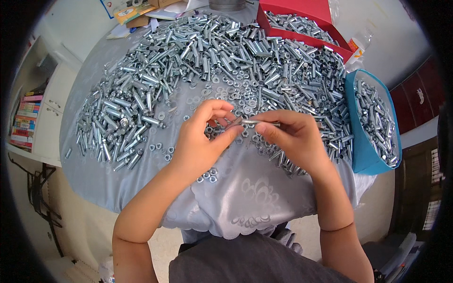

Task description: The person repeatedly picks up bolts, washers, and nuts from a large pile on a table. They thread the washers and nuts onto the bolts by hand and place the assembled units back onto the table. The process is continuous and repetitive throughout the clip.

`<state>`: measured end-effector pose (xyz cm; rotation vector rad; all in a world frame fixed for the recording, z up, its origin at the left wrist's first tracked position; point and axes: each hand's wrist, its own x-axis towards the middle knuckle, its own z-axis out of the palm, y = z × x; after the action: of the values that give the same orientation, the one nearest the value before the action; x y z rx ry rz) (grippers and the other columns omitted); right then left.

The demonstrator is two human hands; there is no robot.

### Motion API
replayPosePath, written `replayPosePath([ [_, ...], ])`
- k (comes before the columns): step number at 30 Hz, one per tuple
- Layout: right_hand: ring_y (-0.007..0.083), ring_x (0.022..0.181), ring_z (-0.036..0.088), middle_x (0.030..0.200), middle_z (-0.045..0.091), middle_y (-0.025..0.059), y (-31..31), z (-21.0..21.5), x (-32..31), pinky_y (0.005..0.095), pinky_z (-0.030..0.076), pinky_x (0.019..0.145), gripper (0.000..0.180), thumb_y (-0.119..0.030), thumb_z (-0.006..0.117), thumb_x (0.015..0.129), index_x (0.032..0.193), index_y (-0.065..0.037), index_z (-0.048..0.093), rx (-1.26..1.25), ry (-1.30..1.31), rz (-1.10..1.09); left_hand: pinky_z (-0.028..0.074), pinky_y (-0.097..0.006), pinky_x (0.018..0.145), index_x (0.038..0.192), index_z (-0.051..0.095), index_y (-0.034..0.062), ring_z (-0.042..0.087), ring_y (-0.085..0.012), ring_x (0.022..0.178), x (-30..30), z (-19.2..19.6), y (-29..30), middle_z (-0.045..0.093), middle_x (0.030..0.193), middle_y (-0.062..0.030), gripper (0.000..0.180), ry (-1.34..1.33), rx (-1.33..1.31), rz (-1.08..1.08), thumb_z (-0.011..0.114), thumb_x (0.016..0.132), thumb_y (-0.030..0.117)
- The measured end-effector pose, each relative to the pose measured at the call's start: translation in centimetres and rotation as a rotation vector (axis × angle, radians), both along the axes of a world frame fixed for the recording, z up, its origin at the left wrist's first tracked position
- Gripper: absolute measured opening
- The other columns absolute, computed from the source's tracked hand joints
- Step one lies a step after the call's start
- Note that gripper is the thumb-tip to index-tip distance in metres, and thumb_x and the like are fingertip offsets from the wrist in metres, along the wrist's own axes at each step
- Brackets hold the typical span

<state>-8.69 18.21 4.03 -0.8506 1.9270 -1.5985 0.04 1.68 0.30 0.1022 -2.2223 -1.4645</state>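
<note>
My left hand (pixel 200 134) and my right hand (pixel 292 137) meet over the middle of the table, above loose washers and nuts. Between my right thumb and fingers is a slim, shiny metal bolt (pixel 250 121), its end pointing toward the left hand. The left thumb and index finger pinch together at that end; the small piece in them is too hidden to name. Beyond the hands lie scattered flat washers (pixel 240 96). Several hex nuts (pixel 207 176) sit by my left wrist, on the grey satin tablecloth (pixel 273 200).
A big heap of metal sleeves and bolts (pixel 207 52) spreads across the far side and both flanks. At the far right stands a red box (pixel 302 37) with more metal parts. A blue bin (pixel 361 146) full of sleeves stands at the right edge. Books (pixel 26 120) fill a left-hand shelf.
</note>
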Motion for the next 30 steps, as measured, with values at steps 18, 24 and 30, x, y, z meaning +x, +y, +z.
replayPosePath([
  [18,0.0151,0.062,0.053,0.078,0.055,0.0090,-0.3,-0.6,-0.2,0.0260,0.044,0.058,0.022,-0.002,0.062,0.075,0.097,-0.001,0.060,0.093,0.535,0.004,0.045,-0.023,0.070,0.100,0.051,0.0021,0.055,-0.0099,0.076,0.0,-0.9,-0.3,0.059,0.084,-0.0051,0.038,0.072,-0.202,-0.063,0.069,0.067,-0.003],
  [24,0.0171,0.074,0.054,0.085,0.053,0.0099,-0.7,-0.7,1.0,0.0275,0.045,0.068,0.046,-0.003,0.063,0.076,0.118,-0.001,0.045,-0.107,0.450,-0.003,0.042,-0.026,0.072,0.100,0.051,0.0045,0.056,-0.0145,0.075,0.3,-0.3,0.7,0.058,0.081,-0.0043,0.033,0.056,0.066,-0.093,0.067,0.071,0.003],
  [30,0.0232,0.079,0.055,0.085,0.055,0.0120,-0.4,0.0,0.4,0.0307,0.044,0.071,0.031,-0.004,0.063,0.075,0.104,0.001,0.054,-0.066,0.605,0.023,0.041,-0.023,0.076,0.118,0.047,0.0044,0.053,-0.0102,0.076,0.1,0.0,-0.1,0.058,0.086,-0.0034,0.044,0.115,0.190,-0.076,0.061,0.077,0.001],
])
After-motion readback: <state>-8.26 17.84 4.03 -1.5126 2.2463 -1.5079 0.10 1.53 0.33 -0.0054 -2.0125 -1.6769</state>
